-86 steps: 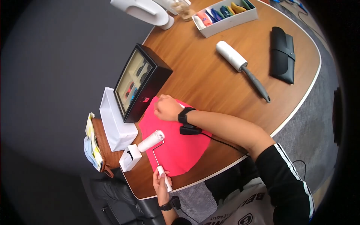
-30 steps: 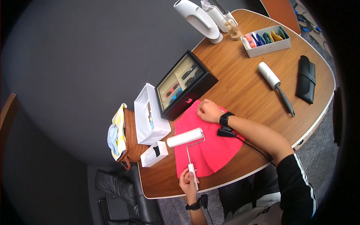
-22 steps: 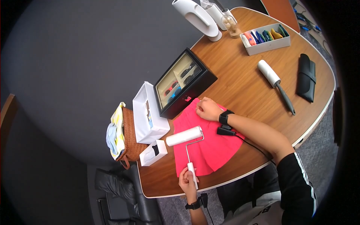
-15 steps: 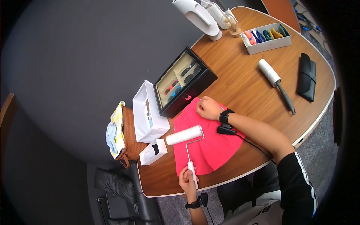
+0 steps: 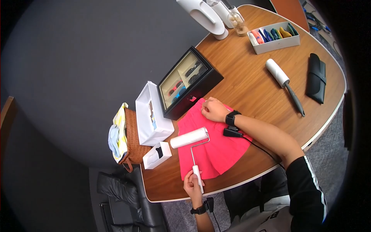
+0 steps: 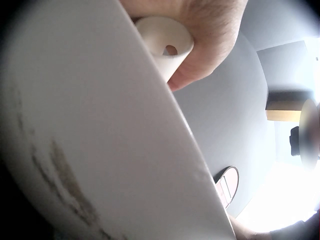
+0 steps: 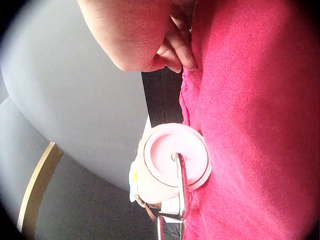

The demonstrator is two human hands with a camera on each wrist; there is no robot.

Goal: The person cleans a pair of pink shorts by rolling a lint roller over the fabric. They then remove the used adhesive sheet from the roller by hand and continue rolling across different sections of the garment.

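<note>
A bright pink skirt (image 5: 216,154) lies spread on the wooden table. In the head view my left hand (image 5: 193,185) grips the white handle of a lint roller (image 5: 189,137), whose white sheet-covered cylinder lies across the skirt's left part. Its bent metal rod runs back to the handle. The left wrist view shows the handle's hollow end (image 6: 167,37) within the fingers, behind the table edge. My right hand (image 5: 214,110) rests at the skirt's far edge with curled fingers; in the right wrist view its fingertips (image 7: 186,57) pinch the pink cloth near the roller's round end.
Beyond the skirt stand a black glasses case box (image 5: 193,83), a white bin (image 5: 154,120) and a small white box (image 5: 157,155). A woven basket (image 5: 135,135) sits behind them. Further right lie a second lint roller (image 5: 284,85), a black pouch (image 5: 317,79) and a sock box (image 5: 274,42).
Since the oldest frame the head view has shifted, placing the scene further right, and the roller's cylinder lies more sideways. Over the last second both hands have stayed nearly still.
</note>
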